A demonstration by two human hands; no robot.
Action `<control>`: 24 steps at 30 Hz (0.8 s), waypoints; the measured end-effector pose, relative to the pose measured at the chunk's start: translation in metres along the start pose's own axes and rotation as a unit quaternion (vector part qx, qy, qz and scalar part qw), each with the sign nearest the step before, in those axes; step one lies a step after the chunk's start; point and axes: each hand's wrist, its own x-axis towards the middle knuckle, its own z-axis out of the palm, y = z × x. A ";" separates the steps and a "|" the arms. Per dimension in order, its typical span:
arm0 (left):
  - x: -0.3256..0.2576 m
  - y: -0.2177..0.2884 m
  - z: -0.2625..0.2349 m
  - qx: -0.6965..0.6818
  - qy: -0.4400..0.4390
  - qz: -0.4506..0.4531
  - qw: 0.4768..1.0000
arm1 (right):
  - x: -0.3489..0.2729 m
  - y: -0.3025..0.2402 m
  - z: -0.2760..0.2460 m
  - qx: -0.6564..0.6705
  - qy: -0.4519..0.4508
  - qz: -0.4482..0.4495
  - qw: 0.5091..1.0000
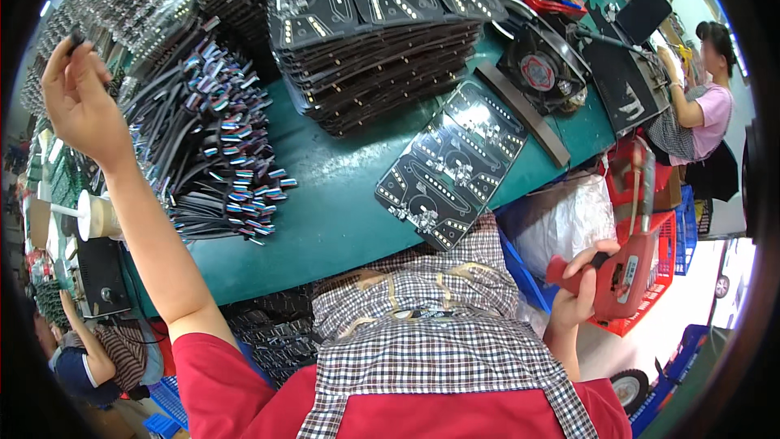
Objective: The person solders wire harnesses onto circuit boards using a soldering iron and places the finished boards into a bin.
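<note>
My left hand [85, 106] is raised at the far left, beyond a heap of black cables [203, 138] with multicoloured wire ends. Its fingers are bent around a small black piece [76, 37], too small to name. At the lower right, my right hand [575, 297] is closed on a red hand tool [626, 276] with a black part under the fingers and a long metal tube. Near the table's front edge, apart from both hands, lies a black circuit board panel [455, 162] with small components.
A tall stack of black circuit boards [382, 41] stands on the green table [317, 236]. A dark bar [524, 114] and a fan [540, 69] lie to its right. Red crates [662, 268] and a plastic bag [569, 219] are beside me. A co-worker [703, 106] sits at the far right.
</note>
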 end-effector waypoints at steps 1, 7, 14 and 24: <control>-0.013 0.011 0.003 0.024 -0.030 0.018 0.999 | -0.010 -0.001 -0.008 0.035 -0.027 0.045 0.998; -0.133 0.131 0.020 -0.054 -0.381 0.160 0.909 | -0.043 -0.009 -0.021 0.050 -0.176 0.272 0.945; -0.221 0.177 0.023 -0.066 -0.454 -0.067 0.886 | -0.053 0.002 -0.026 0.123 -0.279 0.393 0.867; -0.232 0.188 0.021 -0.050 -0.515 -0.069 0.853 | -0.063 0.014 -0.035 -0.006 -0.394 0.255 0.883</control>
